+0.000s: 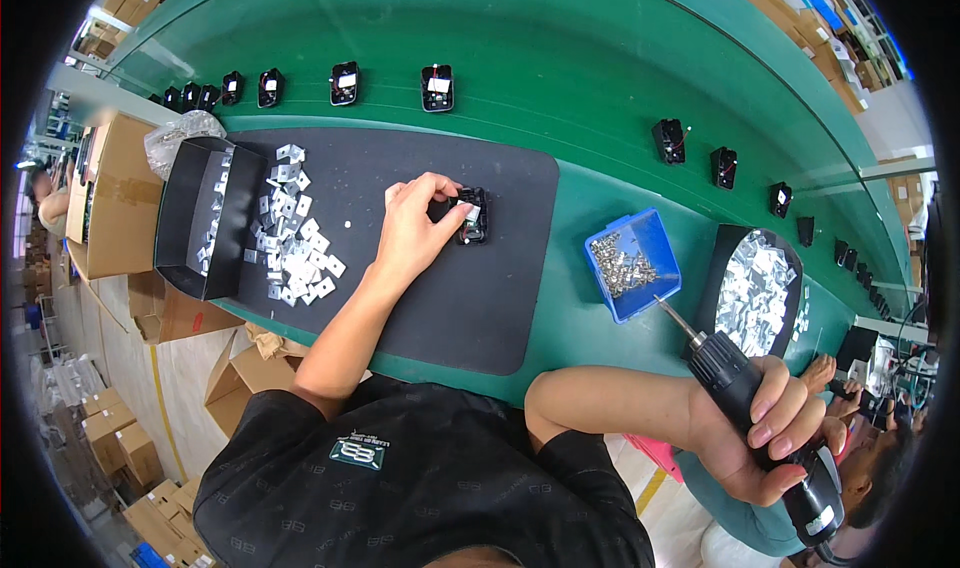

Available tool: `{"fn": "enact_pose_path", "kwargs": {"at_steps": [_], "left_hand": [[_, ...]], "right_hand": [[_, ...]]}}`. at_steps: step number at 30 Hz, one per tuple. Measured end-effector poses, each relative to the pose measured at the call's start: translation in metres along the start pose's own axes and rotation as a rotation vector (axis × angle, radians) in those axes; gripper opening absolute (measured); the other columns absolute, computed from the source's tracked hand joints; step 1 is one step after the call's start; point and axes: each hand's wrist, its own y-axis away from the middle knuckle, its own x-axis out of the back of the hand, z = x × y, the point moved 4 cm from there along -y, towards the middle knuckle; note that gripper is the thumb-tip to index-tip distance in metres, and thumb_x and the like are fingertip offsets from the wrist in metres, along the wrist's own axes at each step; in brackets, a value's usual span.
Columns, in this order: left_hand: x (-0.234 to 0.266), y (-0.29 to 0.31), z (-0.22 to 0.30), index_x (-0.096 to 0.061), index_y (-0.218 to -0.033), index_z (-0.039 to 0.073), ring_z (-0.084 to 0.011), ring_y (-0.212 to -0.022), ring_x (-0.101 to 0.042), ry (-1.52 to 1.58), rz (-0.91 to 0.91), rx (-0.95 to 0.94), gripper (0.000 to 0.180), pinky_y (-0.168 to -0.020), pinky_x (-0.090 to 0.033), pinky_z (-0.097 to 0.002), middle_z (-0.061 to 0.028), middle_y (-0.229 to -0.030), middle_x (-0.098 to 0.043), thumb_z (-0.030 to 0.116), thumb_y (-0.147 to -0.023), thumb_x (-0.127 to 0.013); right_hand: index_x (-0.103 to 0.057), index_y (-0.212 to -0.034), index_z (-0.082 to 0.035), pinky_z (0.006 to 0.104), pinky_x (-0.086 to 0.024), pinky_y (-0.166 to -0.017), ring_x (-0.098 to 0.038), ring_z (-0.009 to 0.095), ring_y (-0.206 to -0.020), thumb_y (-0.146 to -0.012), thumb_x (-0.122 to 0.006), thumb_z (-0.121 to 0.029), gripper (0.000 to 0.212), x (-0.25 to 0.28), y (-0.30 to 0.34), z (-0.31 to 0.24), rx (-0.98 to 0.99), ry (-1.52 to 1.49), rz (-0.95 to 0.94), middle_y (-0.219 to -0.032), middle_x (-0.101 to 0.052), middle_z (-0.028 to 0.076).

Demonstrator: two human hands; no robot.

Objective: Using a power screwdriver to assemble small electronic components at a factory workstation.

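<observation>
My left hand (412,223) grips a small black plastic housing (480,230) on the dark mat, its thumb on a pale piece inside and its fingers at the far edge. Part of the housing is hidden under the fingers. Out to the right, my right hand (780,433) is wrapped round a black electric screwdriver (728,368). Its metal bit points up and left, with the tip at the near right rim of a blue bin (661,258). Small metal screws (622,268) lie in that bin.
Square metal plates (300,238) lie loose left of my left hand, beside a black tray (182,238). Another black tray (715,288) holds shiny plates at right. Similar housings (437,88) line the green belt (560,98) behind. A co-worker (740,508) sits at lower right.
</observation>
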Motion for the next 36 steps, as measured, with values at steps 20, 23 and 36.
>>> {"fn": "enact_pose_path", "kwargs": {"at_steps": [20,23,36], "left_hand": [[0.026,0.015,0.095,-0.048,-0.125,0.003,-0.0324,-0.090,-0.059,0.132,-0.300,-0.275,0.074,-0.076,-0.050,-0.0366,-0.0156,-0.102,-0.056,0.025,-0.061,-0.079],[0.033,0.018,0.118,-0.047,-0.125,0.000,-0.0331,-0.093,-0.059,0.140,-0.278,-0.406,0.076,-0.076,-0.052,-0.0379,-0.0174,-0.107,-0.056,0.024,-0.061,-0.080],[0.046,0.015,0.152,-0.041,-0.131,-0.002,-0.0304,-0.093,-0.062,0.292,-0.203,-0.633,0.093,-0.082,-0.048,-0.0374,-0.0159,-0.111,-0.062,0.023,-0.053,-0.086]], "right_hand": [[-0.043,-0.116,-0.009,0.0241,-0.046,-0.053,-0.053,0.012,-0.054,-0.080,-0.068,-0.016,0.045,-0.024,0.007,0.019,-0.119,-0.094,-0.115,-0.070,-0.054,0.001],[-0.042,-0.120,-0.011,0.0255,-0.049,-0.051,-0.055,0.012,-0.055,-0.083,-0.067,-0.019,0.045,-0.032,0.010,0.026,-0.174,-0.082,-0.153,-0.070,-0.055,0.002],[-0.042,-0.118,-0.008,0.0240,-0.045,-0.053,-0.053,0.011,-0.054,-0.081,-0.064,-0.015,0.044,-0.046,0.009,0.035,-0.307,-0.177,-0.356,-0.071,-0.055,0.002]]}}
